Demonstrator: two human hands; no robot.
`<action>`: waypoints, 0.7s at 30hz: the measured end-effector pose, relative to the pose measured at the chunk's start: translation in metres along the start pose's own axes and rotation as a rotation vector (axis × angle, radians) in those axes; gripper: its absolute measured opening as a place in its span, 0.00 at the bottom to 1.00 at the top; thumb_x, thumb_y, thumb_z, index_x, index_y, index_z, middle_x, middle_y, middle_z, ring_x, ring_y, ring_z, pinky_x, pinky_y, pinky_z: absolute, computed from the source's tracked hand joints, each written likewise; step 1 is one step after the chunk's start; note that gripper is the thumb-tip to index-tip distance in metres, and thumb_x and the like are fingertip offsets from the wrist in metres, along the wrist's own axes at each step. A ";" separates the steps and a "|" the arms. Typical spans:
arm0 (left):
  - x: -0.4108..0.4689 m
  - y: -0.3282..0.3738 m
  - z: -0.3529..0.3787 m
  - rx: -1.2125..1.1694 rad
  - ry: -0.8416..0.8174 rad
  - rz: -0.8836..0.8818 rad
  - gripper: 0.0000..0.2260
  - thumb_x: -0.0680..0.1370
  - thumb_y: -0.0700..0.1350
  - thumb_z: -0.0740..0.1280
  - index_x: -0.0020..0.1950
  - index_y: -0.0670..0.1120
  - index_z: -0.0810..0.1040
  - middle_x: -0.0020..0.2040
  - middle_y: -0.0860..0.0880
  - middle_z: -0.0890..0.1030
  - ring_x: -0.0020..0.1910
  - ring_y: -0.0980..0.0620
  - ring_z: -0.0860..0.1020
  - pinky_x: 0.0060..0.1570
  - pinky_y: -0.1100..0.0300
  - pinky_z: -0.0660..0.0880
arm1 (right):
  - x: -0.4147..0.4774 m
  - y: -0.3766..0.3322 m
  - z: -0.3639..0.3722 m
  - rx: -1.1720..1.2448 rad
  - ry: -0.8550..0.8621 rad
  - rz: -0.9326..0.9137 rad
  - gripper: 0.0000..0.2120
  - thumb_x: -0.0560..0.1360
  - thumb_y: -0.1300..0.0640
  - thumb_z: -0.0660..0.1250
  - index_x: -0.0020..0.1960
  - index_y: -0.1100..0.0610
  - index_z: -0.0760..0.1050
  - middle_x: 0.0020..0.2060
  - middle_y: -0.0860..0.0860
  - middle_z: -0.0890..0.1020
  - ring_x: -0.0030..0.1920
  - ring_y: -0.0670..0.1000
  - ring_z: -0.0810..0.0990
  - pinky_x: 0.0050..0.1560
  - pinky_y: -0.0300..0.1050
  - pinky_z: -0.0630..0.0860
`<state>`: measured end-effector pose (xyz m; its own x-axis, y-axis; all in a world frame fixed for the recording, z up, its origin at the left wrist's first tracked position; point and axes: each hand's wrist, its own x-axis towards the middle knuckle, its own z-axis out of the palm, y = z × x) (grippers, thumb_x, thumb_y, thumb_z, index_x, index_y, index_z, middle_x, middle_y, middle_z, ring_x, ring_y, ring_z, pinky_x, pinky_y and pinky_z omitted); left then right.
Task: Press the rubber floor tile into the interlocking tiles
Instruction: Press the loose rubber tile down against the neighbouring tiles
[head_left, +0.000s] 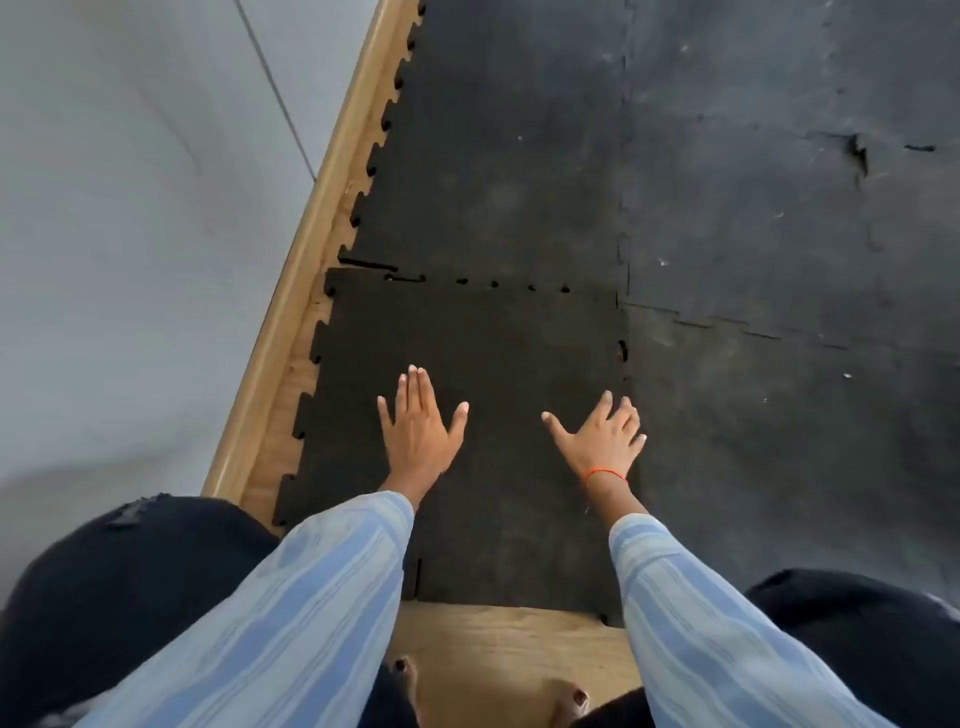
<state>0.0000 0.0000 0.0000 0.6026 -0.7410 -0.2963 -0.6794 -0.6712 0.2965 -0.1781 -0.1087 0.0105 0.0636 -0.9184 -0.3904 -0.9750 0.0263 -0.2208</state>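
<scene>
A black rubber floor tile (493, 343) with toothed edges lies on the floor in front of me. Its far edge meets the interlocking tiles (498, 171) laid beyond it, with small gaps showing along that seam, widest at the far left corner. Its right edge meets another laid tile (779, 441). My left hand (418, 431) lies flat on the tile's left middle, fingers spread. My right hand (602, 441), with a red thread at the wrist, rests flat near the tile's right edge, fingers spread. Neither hand holds anything.
A wooden skirting board (306, 260) and a grey wall (130, 208) run along the left. Bare wood floor (498, 639) shows at the tile's near edge, between my dark-clad knees. More black tiles (789, 156) cover the floor to the right.
</scene>
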 end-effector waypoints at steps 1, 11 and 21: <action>0.002 -0.005 0.009 0.013 -0.004 -0.018 0.35 0.80 0.62 0.51 0.78 0.40 0.47 0.79 0.43 0.50 0.78 0.47 0.48 0.74 0.43 0.45 | 0.001 0.008 0.007 -0.001 -0.003 0.038 0.49 0.69 0.31 0.63 0.76 0.61 0.51 0.76 0.61 0.54 0.76 0.60 0.51 0.73 0.63 0.52; 0.019 -0.034 0.049 0.100 -0.119 0.001 0.39 0.78 0.66 0.48 0.79 0.42 0.42 0.79 0.45 0.40 0.78 0.48 0.41 0.73 0.40 0.43 | 0.013 0.020 0.041 -0.032 0.044 0.048 0.59 0.63 0.27 0.65 0.76 0.64 0.47 0.76 0.65 0.47 0.76 0.62 0.49 0.73 0.65 0.50; 0.063 -0.073 0.036 0.050 -0.034 -0.318 0.46 0.68 0.78 0.50 0.77 0.57 0.37 0.76 0.35 0.33 0.75 0.35 0.35 0.72 0.36 0.39 | 0.046 0.021 0.037 0.052 -0.005 0.064 0.73 0.51 0.24 0.70 0.76 0.61 0.36 0.76 0.65 0.47 0.76 0.62 0.44 0.76 0.59 0.47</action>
<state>0.0727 0.0032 -0.0732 0.7744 -0.4923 -0.3975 -0.4794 -0.8665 0.1392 -0.1876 -0.1355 -0.0453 0.0028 -0.9124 -0.4093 -0.9646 0.1054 -0.2416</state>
